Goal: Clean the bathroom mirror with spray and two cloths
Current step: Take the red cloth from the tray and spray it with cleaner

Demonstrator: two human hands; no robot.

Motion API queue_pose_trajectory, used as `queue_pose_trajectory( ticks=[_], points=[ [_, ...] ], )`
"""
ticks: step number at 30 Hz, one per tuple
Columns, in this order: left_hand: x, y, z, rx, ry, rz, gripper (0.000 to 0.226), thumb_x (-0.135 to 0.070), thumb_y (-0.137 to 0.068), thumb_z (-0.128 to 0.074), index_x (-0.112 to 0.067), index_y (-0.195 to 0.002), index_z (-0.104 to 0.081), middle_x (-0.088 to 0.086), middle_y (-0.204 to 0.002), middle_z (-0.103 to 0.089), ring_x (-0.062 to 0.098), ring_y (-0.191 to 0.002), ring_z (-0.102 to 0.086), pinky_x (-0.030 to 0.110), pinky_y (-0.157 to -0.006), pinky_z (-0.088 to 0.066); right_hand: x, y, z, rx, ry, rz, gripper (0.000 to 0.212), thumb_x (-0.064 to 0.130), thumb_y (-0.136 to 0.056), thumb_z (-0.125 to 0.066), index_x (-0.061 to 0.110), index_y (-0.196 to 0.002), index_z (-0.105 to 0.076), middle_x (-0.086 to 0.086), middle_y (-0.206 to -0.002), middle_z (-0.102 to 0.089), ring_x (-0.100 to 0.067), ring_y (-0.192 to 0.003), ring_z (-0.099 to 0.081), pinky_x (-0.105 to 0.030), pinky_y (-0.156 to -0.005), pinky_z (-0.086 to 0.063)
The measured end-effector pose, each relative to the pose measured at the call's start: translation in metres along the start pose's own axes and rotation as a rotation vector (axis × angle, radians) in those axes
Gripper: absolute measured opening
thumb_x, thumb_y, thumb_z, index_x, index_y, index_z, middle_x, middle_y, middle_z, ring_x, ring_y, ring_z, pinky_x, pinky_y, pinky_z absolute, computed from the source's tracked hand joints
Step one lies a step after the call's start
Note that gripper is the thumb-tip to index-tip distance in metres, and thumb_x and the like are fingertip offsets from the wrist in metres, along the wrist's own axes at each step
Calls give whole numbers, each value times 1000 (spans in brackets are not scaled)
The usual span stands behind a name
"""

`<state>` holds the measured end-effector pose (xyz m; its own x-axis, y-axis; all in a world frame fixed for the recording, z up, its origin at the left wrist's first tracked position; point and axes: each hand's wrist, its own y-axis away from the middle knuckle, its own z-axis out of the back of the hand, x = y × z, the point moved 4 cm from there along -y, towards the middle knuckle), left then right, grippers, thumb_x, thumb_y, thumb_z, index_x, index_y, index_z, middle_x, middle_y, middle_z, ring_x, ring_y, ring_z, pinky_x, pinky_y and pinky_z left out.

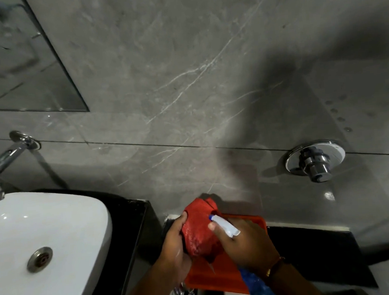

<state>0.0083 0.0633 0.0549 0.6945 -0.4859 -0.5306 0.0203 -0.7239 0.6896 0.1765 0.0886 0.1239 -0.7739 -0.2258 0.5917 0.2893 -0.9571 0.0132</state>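
Note:
My left hand (176, 245) grips a bunched red cloth (199, 230) at the bottom centre. My right hand (244, 243) is closed around a spray bottle; its white nozzle (224, 224) points at the red cloth, and the bottle's body is hidden in my palm. A blue cloth (259, 285) hangs below my right wrist; I cannot tell what holds it. Both hands are above an orange tray (221, 276). The mirror (22, 67) is on the wall at the upper left, its lower right corner in view.
A white basin (45, 227) sits at the lower left on a dark counter (136, 222), under a chrome tap (3, 160). A chrome wall valve (314, 162) sticks out at the right. Grey marble tiles cover the wall. A dark ledge (311, 245) lies at the right.

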Motion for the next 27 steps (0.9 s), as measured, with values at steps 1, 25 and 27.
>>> queue_pose_trajectory(
  ticks=[1,25,27],
  points=[
    [-1,0,0,3,2,-3,55,-44,-102,-57,-1,-135,-70,27,-128,-76,45,-126,-68,59,-117,-48,-7,-1,3,-48,-44,-15,72,93,-87,-24,52,-132,-63,13,-111,-79,-8,-107,-73,-34,-93,-58],
    [-11,-6,0,9,69,21,63,-54,-100,-60,-11,-146,-61,23,-135,-74,46,-125,-70,60,-101,-58,0,25,10,-24,1,-107,109,100,-70,2,33,-107,-76,7,-76,-64,2,-65,-60,-10,-68,-48],
    [-10,-4,-1,14,61,29,64,-55,-99,-60,-11,-146,-61,23,-134,-74,45,-124,-71,59,-99,-59,3,30,7,-21,15,-76,106,101,-73,1,40,-116,-74,9,-91,-74,-5,-84,-69,-15,-73,-51]
  ],
)
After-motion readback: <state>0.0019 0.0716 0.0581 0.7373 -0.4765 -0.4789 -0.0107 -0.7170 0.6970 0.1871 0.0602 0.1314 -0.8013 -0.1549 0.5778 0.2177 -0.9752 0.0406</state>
